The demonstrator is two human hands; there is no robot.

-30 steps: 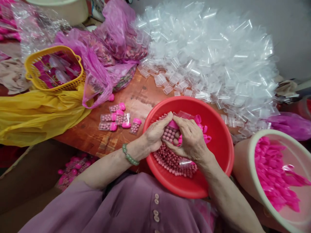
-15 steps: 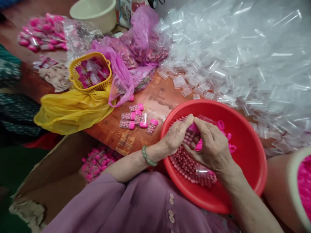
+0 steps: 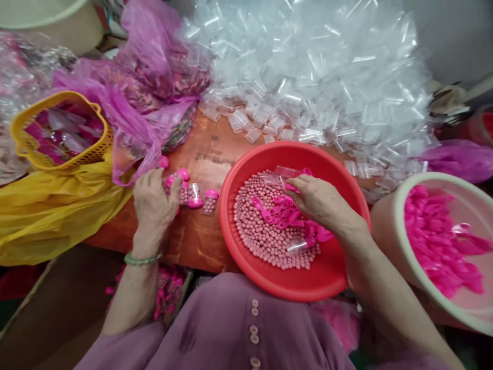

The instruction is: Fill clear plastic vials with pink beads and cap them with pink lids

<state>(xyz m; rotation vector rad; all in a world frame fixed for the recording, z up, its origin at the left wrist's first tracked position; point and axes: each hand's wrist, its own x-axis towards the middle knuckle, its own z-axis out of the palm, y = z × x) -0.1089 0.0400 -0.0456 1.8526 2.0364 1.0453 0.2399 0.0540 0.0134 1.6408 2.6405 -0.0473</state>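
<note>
My left hand [image 3: 154,198], a green bead bracelet on its wrist, lies over small clear tubes filled with pink beads [image 3: 210,202] and topped with pink caps. Its thumb stands apart from the curled fingers; the palm side is hidden. My right hand [image 3: 321,198] reaches into the red basin [image 3: 293,293], its fingertips pinched at a pink plastic piece [image 3: 291,188]. Loose pink beads [image 3: 254,231] fill the basin's left part. On them lie several pink looped plastic pieces [image 3: 283,213], a clear tube [image 3: 288,172] beside my fingers, and another nearer me.
Behind the basin rises a large heap of clear tubes [image 3: 316,77]. A white bucket [image 3: 389,210] of pink plastic parts stands at right. A yellow basket [image 3: 102,146], a yellow bag [image 3: 57,210] and purple bags [image 3: 146,51] lie at left. Capped tubes [image 3: 169,288] sit in a box below.
My left hand has left the basin and moved to the capped tubes on the table. My right hand stays over the basin, fingers lower. The view has turned right.
</note>
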